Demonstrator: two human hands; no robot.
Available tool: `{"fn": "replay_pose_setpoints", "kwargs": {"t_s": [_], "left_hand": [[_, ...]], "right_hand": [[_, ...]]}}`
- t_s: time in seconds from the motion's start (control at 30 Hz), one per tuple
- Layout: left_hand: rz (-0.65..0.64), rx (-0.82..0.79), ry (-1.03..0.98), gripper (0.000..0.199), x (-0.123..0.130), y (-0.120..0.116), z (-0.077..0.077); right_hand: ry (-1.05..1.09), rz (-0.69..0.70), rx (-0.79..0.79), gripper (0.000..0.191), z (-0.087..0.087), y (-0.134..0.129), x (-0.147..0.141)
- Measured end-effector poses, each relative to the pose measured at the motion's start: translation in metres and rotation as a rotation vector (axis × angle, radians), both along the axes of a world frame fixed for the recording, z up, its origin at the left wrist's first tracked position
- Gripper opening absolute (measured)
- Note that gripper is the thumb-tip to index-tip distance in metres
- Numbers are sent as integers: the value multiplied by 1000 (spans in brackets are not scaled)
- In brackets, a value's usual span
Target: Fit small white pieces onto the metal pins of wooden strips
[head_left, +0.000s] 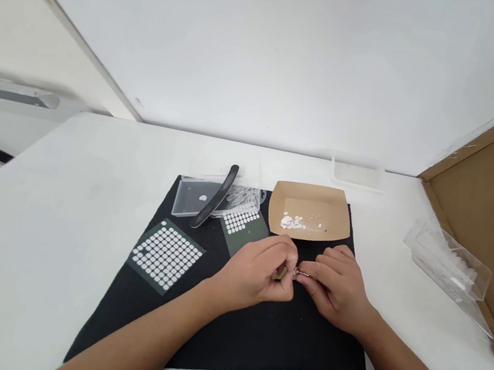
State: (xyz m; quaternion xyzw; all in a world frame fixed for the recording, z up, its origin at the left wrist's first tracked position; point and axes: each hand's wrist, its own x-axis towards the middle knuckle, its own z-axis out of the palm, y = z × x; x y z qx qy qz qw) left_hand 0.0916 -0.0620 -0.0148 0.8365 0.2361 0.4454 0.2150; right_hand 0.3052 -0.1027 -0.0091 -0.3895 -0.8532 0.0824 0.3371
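Brown paper tray [341, 217], right of frame centre: holds white bits [292, 222], gathered mostly toward its near left part. Clear plastic box [187, 201], left of centre on the black mat [228, 344]: one white dot inside at the left, a heap of clear pieces [245, 196] at the right; a dark curved file [214, 198] lies across it. Second clear box [481, 282], right of frame: whitish clear pieces inside, exact kind not readable from here. Two sheets of white dots lie left of the hands, one at lower left of the mat [166, 258], the other partly under the clear plastic box.

Small shiny piece [302, 274]: between the hands, just below the paper tray. Right hand [333, 284]: thumb and forefinger pinched on it, other fingers bent. Left hand [263, 271]: fingers curled in, thumb and forefinger at the piece's left end; cannot tell whether they grip it.
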Motion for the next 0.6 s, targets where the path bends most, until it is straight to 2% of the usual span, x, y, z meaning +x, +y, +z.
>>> {"fn": "replay_pose_setpoints", "kwargs": {"t_s": [0.6], "left_hand": [[13,16,1,25,1,0,-1]], "right_hand": [[1,-15,-6,20,2,-1,-2]]}}
